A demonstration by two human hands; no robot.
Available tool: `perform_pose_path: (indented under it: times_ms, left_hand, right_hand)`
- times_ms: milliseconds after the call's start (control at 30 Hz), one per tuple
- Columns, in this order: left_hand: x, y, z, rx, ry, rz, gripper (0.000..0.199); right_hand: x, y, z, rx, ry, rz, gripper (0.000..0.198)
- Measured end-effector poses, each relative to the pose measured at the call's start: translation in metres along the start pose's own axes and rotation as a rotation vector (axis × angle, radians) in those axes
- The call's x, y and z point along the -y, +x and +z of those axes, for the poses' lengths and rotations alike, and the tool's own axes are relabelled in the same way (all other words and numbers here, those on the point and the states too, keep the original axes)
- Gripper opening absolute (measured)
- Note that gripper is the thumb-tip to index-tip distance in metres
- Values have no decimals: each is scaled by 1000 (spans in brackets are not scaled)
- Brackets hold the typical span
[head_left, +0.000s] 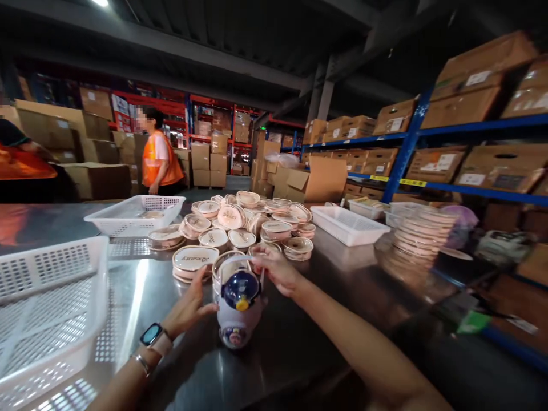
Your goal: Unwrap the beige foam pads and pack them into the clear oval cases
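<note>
In front of me on the metal table stands a small lavender water bottle with a dark blue domed lid and a yellow button. My right hand pinches at the bottle's carry strap, near its top. To the bottle's left, my left hand is open, thumb spread toward the bottle and fingertips close to a pink cosmetic pouch with a printed clear top. Another clear-topped pouch is partly hidden behind the bottle. Beyond my hands lies a heap of similar pouches.
White plastic baskets stand left, back left and right. A tall stack of pouches is at the right. Farther off are a person in an orange vest, another at the left edge, cartons and blue shelving.
</note>
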State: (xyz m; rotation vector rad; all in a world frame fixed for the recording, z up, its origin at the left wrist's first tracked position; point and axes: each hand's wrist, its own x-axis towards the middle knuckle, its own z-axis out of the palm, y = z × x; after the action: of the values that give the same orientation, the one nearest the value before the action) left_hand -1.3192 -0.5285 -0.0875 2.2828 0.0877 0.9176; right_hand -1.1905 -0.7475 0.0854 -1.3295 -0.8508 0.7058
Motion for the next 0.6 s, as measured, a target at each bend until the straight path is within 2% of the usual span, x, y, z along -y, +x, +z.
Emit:
perform_pose_path:
  times_ms: [100, 167, 233, 300, 367, 500, 600]
  left_hand:
    - [-3, 2, -4, 47, 4, -43, 93]
    - [-2, 3, -7, 45, 16, -99, 84]
    - [3, 5, -9, 58, 89, -65, 76]
    - [10, 7, -10, 95, 219, 54, 67]
    - [17, 10, -9, 142, 321, 109, 59]
    - [18, 8, -4, 197, 392, 63, 69]
    - [17, 6, 0, 232, 488, 22, 73]
  right_hand:
    - [19, -24, 5, 118, -271, -4, 55]
    - [30, -46, 0, 168, -336, 59, 60]
    - [42, -73, -13, 151, -369, 104, 65]
    - [55, -106, -33, 94, -406, 131, 70]
    - [68, -145, -55, 19, -442, 163, 72]
    - [81, -227, -100, -168, -558, 228, 69]
    - [64, -272, -134, -317, -655, 295, 64]
